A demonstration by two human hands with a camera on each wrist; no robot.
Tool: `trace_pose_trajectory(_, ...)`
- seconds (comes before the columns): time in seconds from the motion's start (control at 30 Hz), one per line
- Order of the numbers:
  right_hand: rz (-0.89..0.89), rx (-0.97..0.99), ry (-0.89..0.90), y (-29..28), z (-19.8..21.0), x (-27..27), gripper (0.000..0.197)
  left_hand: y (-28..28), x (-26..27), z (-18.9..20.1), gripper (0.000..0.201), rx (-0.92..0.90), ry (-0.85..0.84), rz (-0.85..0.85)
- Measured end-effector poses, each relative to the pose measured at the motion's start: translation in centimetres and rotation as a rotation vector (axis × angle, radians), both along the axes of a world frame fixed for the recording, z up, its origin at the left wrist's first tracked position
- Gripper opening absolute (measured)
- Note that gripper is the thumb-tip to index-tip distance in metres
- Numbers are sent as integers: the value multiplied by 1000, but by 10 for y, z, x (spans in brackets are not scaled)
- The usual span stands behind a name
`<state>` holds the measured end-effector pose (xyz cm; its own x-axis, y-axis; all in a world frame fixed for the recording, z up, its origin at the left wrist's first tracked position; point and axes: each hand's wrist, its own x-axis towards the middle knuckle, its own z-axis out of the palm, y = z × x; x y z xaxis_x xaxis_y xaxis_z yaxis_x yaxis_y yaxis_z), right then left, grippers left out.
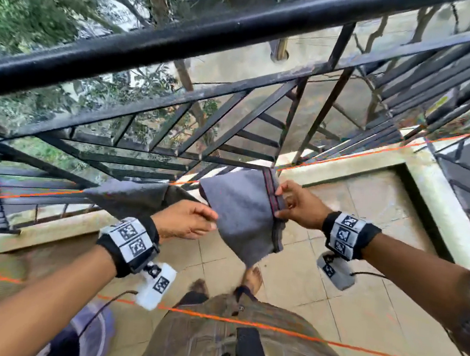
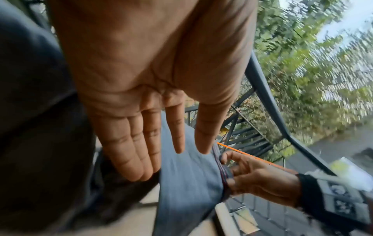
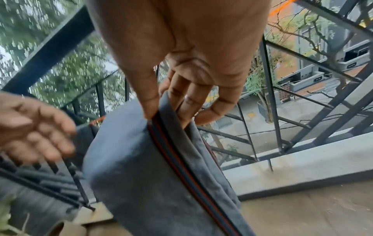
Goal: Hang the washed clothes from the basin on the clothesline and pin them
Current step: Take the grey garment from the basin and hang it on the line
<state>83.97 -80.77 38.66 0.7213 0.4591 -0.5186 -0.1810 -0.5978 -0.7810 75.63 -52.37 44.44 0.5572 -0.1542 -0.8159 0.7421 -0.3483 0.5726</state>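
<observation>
- A dark cloth [image 1: 138,197] already hangs over the orange clothesline [image 1: 347,157]; no peg is visible on it.
- The left hand [image 1: 186,220] is spread, fingers straight, against the grey cloth [image 1: 245,208], holding nothing.
- This grey cloth is draped over the line, seemingly unpinned.
- The right hand [image 1: 298,205] pinches its striped hem [image 1: 272,195].
- Pinning appears to remain; the basin is not clearly identifiable.

Orange clothesline [image 1: 347,158] stretched taut beside black railing [image 1: 185,40]. Grey cloth [image 1: 247,217] draped over it, dark garment [image 1: 138,196] hung just left. Second orange line [image 1: 284,329] nearer. Tiled floor [image 1: 361,294] below, bare feet [image 1: 252,276] standing on it.
</observation>
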Motion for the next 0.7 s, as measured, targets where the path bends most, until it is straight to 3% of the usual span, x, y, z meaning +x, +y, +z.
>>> trace_pose_trajectory(0.23, 196, -477, -204, 13, -8, 4, 30, 105, 22, 1, 30, 609, -468, -156)
trace_pose_trajectory(0.3, 246, -612, -301, 24, 2, 13, 17, 132, 23, 9, 32, 767, -527, -175)
trace_pose_trajectory(0.37, 220, -680, -415, 39, 15, 23, 22, 163, 22, 13, 33, 884, -508, -243)
trace_pose_trajectory(0.5, 218, -414, -485, 86, 34, 36, 16, 216, 19, 6, 31, 958, -401, -346)
trace_pose_trajectory(0.57, 261, -243, -483, 122, 37, 35, 13, 231, 19, 3, 32, 913, -380, -377)
trace_pose_trajectory(0.7, 361, -134, -568, 202, 22, 29, 24, 247, 20, -7, 30, 771, -367, -409)
